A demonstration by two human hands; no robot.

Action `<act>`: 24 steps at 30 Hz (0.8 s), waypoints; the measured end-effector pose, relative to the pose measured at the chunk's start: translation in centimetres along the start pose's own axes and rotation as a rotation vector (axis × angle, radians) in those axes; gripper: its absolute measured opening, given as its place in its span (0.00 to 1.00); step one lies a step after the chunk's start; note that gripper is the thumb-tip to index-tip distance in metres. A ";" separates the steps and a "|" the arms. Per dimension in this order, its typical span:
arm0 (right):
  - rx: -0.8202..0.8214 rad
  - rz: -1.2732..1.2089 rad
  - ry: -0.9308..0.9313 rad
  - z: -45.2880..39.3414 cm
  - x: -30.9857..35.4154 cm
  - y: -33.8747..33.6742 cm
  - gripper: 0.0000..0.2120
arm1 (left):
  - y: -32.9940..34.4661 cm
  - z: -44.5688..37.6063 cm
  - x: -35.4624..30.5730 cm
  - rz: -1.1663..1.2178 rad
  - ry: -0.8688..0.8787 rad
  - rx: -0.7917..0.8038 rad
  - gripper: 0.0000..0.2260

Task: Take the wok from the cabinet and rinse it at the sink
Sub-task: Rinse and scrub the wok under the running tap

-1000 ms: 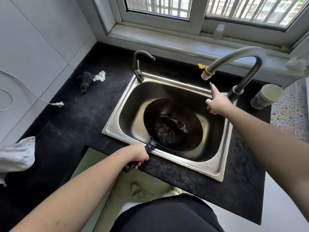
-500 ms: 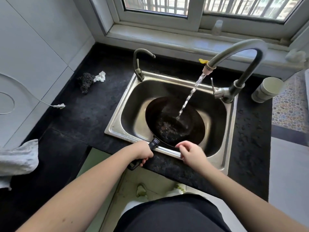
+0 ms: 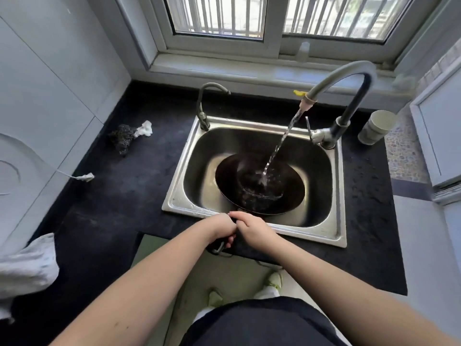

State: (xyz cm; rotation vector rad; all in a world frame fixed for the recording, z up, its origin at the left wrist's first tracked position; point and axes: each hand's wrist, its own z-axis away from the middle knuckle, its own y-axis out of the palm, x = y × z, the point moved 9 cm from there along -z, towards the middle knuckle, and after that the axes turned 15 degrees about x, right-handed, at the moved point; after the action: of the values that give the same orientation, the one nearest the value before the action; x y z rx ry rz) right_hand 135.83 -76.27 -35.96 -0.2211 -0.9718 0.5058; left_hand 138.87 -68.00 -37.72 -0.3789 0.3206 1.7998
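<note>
Wok (image 3: 259, 186) sits in sink (image 3: 249, 122), tap (image 3: 331, 96) stream landing beyond the fingers. Left hand (image 3: 219, 227) and right hand (image 3: 252, 227) both curl round the handle at the near rim. Best to tilt and swirl gently, grip firm, so water sweeps the bowl without splashing.

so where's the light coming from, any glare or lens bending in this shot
Head view: daylight enters through the barred window; bright glare sits on the steel sink rim and basin beside the wok; the wide lens bows the wall tiles and counter edges outward.

Both forearms converge, left hand (image 3: 220, 228) and right hand (image 3: 253, 227) touching, fingers curled downward.
</note>
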 end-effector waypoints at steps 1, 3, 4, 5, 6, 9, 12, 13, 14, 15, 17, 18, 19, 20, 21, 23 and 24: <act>0.011 -0.007 0.014 0.0 0.0 0.1 0.19 | 0.1 0.0 0.2 0.009 -0.004 0.026 0.09; 0.020 0.003 0.020 0.1 0.0 0.3 0.18 | 0.5 -0.1 0.6 0.010 -0.037 0.098 0.06; 0.020 0.009 0.022 0.2 0.0 0.4 0.18 | 0.8 -0.1 0.8 0.027 -0.058 0.133 0.05; 0.017 0.009 0.024 0.3 0.1 0.5 0.18 | 0.9 0.0 1.0 0.041 -0.078 0.154 0.04; 0.009 0.001 0.028 0.3 0.1 0.5 0.18 | 1.0 0.0 1.1 0.050 -0.088 0.160 0.06; -0.022 -0.025 0.043 0.6 0.0 0.6 0.18 | 1.0 0.2 0.9 0.032 -0.082 0.101 0.12; -0.038 -0.042 0.039 1.0 -0.1 0.7 0.18 | 0.9 0.3 0.7 0.029 -0.036 0.025 0.11; -0.040 -0.042 0.038 1.1 -0.1 0.7 0.18 | 0.8 0.4 0.7 0.031 -0.023 0.007 0.11; -0.041 -0.037 0.035 1.1 0.0 0.7 0.18 | 0.8 0.5 0.6 0.026 -0.012 -0.004 0.11; -0.036 -0.027 0.032 1.1 0.1 0.6 0.18 | 0.8 0.5 0.6 0.019 0.001 -0.011 0.10; -0.017 0.006 0.027 1.1 0.4 0.6 0.18 | 0.7 0.9 0.4 -0.016 0.021 -0.038 0.10; -0.008 0.021 0.027 1.1 0.5 0.7 0.18 | 0.5 1.0 0.5 -0.035 0.029 -0.054 0.10; -0.001 0.033 0.028 1.0 0.6 0.8 0.18 | 0.3 1.2 0.5 -0.051 0.035 -0.070 0.11; 0.001 0.045 0.030 0.9 0.7 0.9 0.18 | 0.0 1.3 0.6 -0.063 0.041 -0.083 0.11; -0.002 0.058 0.030 0.8 0.7 1.0 0.19 | -0.2 1.7 0.6 -0.070 0.046 -0.091 0.12; -0.011 0.078 0.024 0.7 0.9 1.4 0.19 | -0.4 2.2 0.9 -0.089 0.061 -0.102 0.12; -0.018 0.083 0.017 0.7 1.0 1.7 0.19 | -0.4 2.3 1.0 -0.102 0.077 -0.104 0.12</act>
State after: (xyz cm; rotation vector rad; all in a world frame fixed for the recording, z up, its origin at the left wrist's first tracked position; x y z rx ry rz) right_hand 135.18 -74.36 -35.49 -0.2819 -0.9537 0.5702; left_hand 138.86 -66.08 -36.02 -0.5298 0.2578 1.7087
